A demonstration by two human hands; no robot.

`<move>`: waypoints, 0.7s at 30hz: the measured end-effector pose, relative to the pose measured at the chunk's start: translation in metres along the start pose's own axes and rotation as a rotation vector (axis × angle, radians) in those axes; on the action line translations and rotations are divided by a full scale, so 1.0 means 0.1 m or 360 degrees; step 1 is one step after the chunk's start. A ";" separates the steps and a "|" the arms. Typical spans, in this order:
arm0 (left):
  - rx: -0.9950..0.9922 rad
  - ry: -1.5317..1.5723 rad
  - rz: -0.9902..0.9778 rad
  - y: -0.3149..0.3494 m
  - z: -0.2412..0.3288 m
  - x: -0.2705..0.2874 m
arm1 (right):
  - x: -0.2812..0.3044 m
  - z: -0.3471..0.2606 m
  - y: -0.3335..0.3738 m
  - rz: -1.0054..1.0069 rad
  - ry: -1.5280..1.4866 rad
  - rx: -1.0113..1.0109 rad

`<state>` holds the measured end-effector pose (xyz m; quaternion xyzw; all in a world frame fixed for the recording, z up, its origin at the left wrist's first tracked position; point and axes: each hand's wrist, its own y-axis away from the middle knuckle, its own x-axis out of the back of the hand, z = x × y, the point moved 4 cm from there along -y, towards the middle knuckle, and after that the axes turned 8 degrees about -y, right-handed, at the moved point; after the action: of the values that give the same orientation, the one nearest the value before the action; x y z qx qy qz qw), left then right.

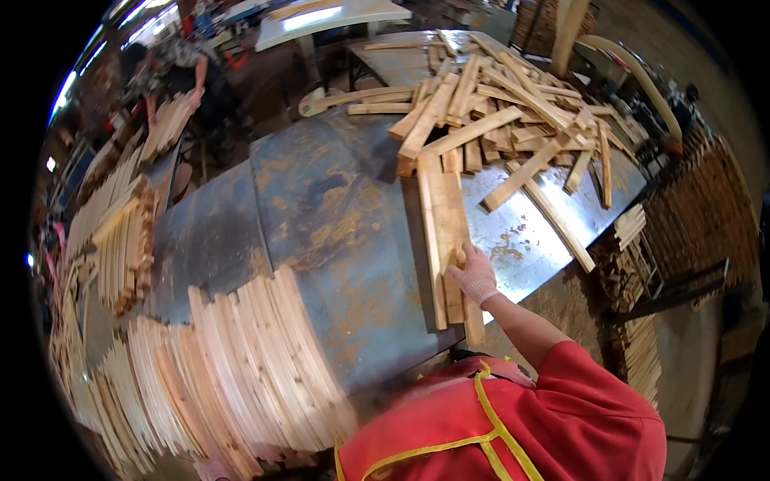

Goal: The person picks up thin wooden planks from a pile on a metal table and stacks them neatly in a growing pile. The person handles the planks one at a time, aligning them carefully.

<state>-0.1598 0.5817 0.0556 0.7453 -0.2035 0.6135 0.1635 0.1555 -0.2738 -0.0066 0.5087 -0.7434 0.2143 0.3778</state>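
Observation:
Several pale wooden strips (431, 232) lie side by side on the metal table, pointing away from me. My right hand (475, 274), in a whitish glove, is closed over the edge of the rightmost strip (473, 321), near its close end. At the lower left, a long row of wooden strips (265, 353) is packed side by side. My left hand (212, 466) shows only in part at the near ends of that row, by the picture's lower edge. It is blurred and its fingers cannot be made out.
A jumbled heap of wooden pieces (521, 120) covers the far right of the metal table (329, 208), which carries sawdust. More stacked strips (128, 248) stand at the left, where another person (172, 76) handles wood. Slatted wood stacks (690, 216) rise at the right.

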 end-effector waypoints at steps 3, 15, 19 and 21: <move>-0.0205 -0.0134 0.0101 0.35 1.37 0.69 | -0.03 0.38 -0.36 0.0153 -0.0136 -0.0396; -0.1523 0.0755 -0.1180 4.33 6.21 0.46 | -0.39 0.60 -0.58 -0.0666 -0.2073 -0.0957; -0.1412 0.0897 -0.1299 4.26 5.98 0.38 | -0.25 0.16 -0.29 -0.0978 -0.1380 -0.0473; -0.1380 0.0821 -0.1492 4.34 5.72 0.77 | -0.05 -0.16 -0.02 -0.1110 -0.0679 -0.0409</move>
<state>0.1190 -0.0837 0.0182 0.4521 -0.0412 0.4989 0.7383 0.1640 -0.2605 -0.0005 0.7113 -0.6090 -0.1307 0.3257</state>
